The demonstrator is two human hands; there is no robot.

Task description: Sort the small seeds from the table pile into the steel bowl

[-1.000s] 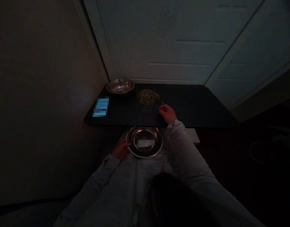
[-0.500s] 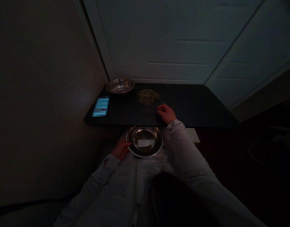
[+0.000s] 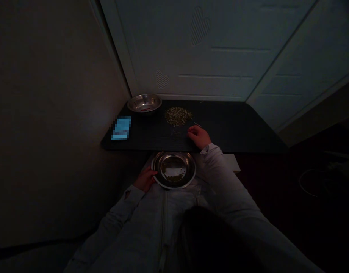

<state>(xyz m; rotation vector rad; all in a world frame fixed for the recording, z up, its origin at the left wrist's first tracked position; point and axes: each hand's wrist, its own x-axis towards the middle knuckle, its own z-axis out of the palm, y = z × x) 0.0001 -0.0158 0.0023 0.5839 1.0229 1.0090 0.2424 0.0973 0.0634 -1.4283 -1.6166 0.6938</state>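
Observation:
My left hand (image 3: 146,179) grips the left rim of a shiny metal bowl (image 3: 188,179) on my lap, below the table's front edge. Greenish grains (image 3: 174,177) lie on the bottom of this bowl. Over the dark table, my right hand (image 3: 199,137) is closed, its thumb and fingertips pressed together; whatever they may hold is too small to see. A mound of mixed light and green grains (image 3: 178,115) lies just beyond those fingers. Between mound and table edge are a few faint loose bits (image 3: 176,132).
A second metal bowl (image 3: 144,103) stands at the table's (image 3: 233,125) back left corner. In front of it lies a bright, pixelated bluish screen (image 3: 121,128). White panelled doors (image 3: 219,64) rise behind the table, and a wall (image 3: 63,113) is close on the left.
My right hand has shifted very slightly to the left. My left hand and the bowl on my lap have stayed practically still.

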